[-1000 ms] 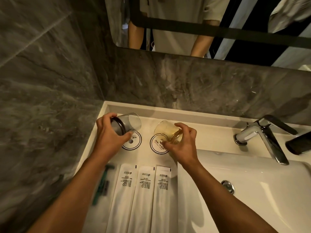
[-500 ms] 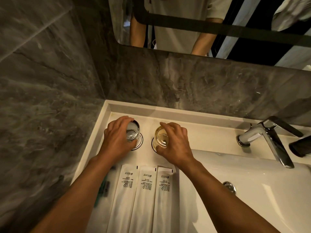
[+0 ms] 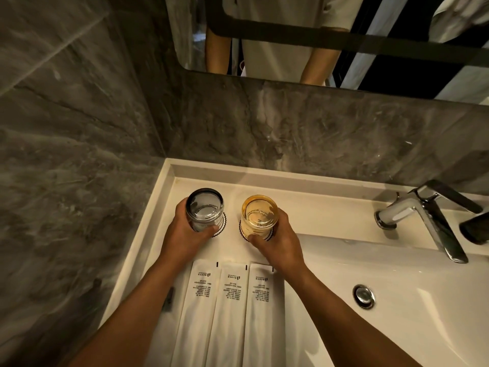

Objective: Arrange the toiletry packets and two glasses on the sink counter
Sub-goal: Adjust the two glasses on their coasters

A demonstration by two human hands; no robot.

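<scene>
A grey glass [image 3: 204, 209] stands on a round paper coaster at the back left of the white sink counter [image 3: 312, 207], with my left hand [image 3: 182, 234] wrapped around its side. Beside it to the right, an amber glass [image 3: 259, 215] stands on its own coaster [image 3: 268, 237], gripped by my right hand [image 3: 280, 242]. Three white toiletry packets [image 3: 227, 313] lie side by side in front of the glasses, between my forearms. A dark razor [image 3: 168, 298] lies left of the packets, mostly hidden by my left arm.
The basin [image 3: 397, 300] with its drain [image 3: 363, 296] fills the right side. A chrome faucet [image 3: 420, 215] rises at the back right, with a dark object [image 3: 475, 230] at the frame edge. Grey marble walls close in at left and back; a mirror [image 3: 317, 35] hangs above.
Both glasses were tilted in the air above the coasters; my hands turned them and set them down on the coasters, then shifted from their tops to their sides.
</scene>
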